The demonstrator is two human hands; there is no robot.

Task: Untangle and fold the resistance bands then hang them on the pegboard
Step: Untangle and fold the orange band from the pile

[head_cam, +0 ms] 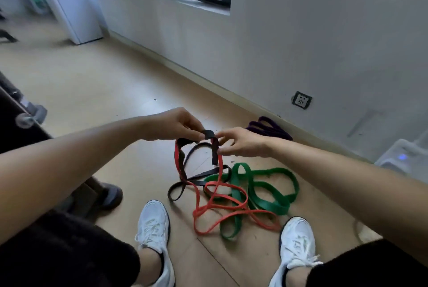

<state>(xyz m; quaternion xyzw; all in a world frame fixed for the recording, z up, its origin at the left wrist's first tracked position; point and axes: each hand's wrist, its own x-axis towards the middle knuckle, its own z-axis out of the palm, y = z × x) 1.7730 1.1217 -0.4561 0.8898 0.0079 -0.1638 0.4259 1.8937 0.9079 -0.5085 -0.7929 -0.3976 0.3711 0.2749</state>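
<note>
a flat black rubber resistance band (209,134) is held up above and just beyond a wide green rubber resistance band (273,205), which is spread in loops on the pale wooden floor (104,92). the top loop of the black band is pinched between the thumb and curled fingers (192,134) of the left hand (176,124), and a hanging strand of it is pinched by the bent fingers (225,134) of the right hand (240,143). a narrow red rubber resistance band (208,210) is lifted with it at the upper end, while its lower loops are laid across the green band and wound through it. the low end of the black band is left on the floor beside the green band. a folded purple resistance band (268,129) is seen beyond the green band, at the foot of the wall. two white laced shoes (154,221) are planted nearer than the green band, one at either side.
</note>
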